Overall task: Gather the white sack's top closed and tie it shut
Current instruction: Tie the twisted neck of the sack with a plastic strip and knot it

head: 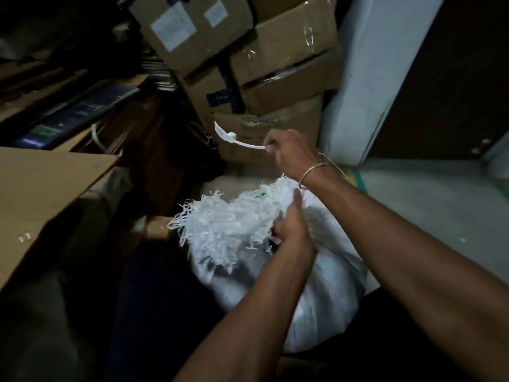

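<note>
Left hand (292,230) fingers clamped round the sack (311,274) neck, keeping its frayed top bunched. Right hand (289,153) fingers pinched together on a white tie strip (242,142), lifted clear for wrapping, probably.

Two bare arms with no sleeves, and two thin shiny metal bangles (316,172) around the right wrist.

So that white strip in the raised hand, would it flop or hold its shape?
The white strip probably bends yet holds its shape: it juts sideways from the right hand in a gentle curve without drooping. It looks light, pinched by fingertips only. The sack's frayed top, bunched by the left hand, looks far floppier.
</note>
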`<action>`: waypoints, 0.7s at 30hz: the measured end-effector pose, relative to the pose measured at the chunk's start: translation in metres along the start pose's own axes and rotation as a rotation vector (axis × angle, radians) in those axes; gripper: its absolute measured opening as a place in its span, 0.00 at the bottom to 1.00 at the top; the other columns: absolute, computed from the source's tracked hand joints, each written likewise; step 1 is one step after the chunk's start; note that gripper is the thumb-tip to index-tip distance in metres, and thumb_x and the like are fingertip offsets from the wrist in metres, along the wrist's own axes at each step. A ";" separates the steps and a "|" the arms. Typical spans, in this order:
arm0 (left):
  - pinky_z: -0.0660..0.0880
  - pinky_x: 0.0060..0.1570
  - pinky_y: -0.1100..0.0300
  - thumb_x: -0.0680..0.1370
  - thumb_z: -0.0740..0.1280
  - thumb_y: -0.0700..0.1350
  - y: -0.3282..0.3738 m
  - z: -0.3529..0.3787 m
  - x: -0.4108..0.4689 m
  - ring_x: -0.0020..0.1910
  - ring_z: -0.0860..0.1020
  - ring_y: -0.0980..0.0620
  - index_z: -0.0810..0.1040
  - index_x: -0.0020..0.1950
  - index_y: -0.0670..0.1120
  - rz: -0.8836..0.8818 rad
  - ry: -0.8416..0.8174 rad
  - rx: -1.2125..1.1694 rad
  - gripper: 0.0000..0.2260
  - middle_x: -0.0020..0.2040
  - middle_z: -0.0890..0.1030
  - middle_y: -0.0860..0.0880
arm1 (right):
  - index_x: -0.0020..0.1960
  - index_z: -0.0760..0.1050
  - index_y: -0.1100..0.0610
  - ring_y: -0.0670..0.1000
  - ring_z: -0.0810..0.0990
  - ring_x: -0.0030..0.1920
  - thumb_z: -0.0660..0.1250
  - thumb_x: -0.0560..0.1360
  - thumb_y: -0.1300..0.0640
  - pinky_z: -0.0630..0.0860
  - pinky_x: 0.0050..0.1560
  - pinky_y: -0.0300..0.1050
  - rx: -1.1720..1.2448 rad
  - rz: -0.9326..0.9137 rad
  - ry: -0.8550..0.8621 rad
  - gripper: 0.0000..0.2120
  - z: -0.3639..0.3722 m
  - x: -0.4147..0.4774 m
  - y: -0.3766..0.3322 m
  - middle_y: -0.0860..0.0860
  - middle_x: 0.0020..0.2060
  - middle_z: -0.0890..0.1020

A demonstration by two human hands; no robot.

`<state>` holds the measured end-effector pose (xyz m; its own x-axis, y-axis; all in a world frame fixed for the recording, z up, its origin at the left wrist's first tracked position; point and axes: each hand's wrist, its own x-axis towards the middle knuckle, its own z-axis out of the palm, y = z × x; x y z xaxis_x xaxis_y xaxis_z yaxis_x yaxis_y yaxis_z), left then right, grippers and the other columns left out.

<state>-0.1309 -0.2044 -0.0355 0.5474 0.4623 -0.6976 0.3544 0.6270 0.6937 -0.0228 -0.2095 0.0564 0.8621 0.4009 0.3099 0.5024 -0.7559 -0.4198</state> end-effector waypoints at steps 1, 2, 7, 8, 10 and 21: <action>0.72 0.70 0.44 0.54 0.75 0.72 0.005 0.003 0.021 0.68 0.76 0.40 0.77 0.67 0.42 -0.051 0.053 -0.068 0.50 0.70 0.77 0.42 | 0.47 0.79 0.49 0.56 0.80 0.47 0.63 0.72 0.52 0.76 0.48 0.48 0.013 0.022 0.006 0.07 0.000 -0.004 0.011 0.53 0.42 0.84; 0.76 0.66 0.42 0.58 0.76 0.69 0.013 0.002 0.031 0.63 0.80 0.40 0.78 0.64 0.40 -0.087 0.059 -0.165 0.45 0.65 0.80 0.40 | 0.46 0.78 0.49 0.56 0.80 0.47 0.63 0.72 0.52 0.77 0.47 0.49 0.015 0.041 0.005 0.07 0.002 -0.009 0.020 0.52 0.42 0.83; 0.84 0.42 0.40 0.78 0.70 0.36 0.019 -0.018 0.065 0.37 0.83 0.45 0.77 0.47 0.39 0.009 -0.058 -0.129 0.03 0.44 0.80 0.41 | 0.45 0.78 0.50 0.57 0.81 0.46 0.67 0.74 0.55 0.75 0.42 0.46 0.025 0.203 -0.004 0.02 0.019 -0.033 0.067 0.52 0.42 0.84; 0.84 0.39 0.44 0.79 0.69 0.35 0.018 -0.024 0.074 0.36 0.84 0.46 0.78 0.47 0.38 0.034 -0.196 -0.054 0.02 0.44 0.81 0.40 | 0.45 0.78 0.50 0.58 0.81 0.46 0.66 0.75 0.56 0.73 0.41 0.45 0.043 0.295 0.025 0.03 0.023 -0.037 0.077 0.53 0.43 0.84; 0.83 0.47 0.45 0.78 0.70 0.39 0.022 -0.038 0.085 0.45 0.85 0.42 0.81 0.53 0.34 0.021 -0.454 0.069 0.08 0.50 0.84 0.38 | 0.46 0.79 0.53 0.59 0.81 0.45 0.63 0.76 0.59 0.69 0.40 0.43 0.102 0.507 0.133 0.06 0.030 -0.049 0.095 0.55 0.44 0.84; 0.77 0.35 0.67 0.81 0.67 0.37 0.043 -0.062 0.118 0.35 0.82 0.58 0.84 0.46 0.42 0.126 -0.735 0.360 0.07 0.38 0.85 0.51 | 0.48 0.83 0.52 0.54 0.83 0.50 0.64 0.66 0.63 0.77 0.50 0.42 0.226 0.353 -0.174 0.15 0.096 -0.088 0.123 0.53 0.48 0.86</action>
<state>-0.0979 -0.0844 -0.0989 0.9111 -0.0905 -0.4022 0.4099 0.3008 0.8611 -0.0306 -0.2881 -0.1048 0.9718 0.2346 -0.0256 0.1608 -0.7377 -0.6557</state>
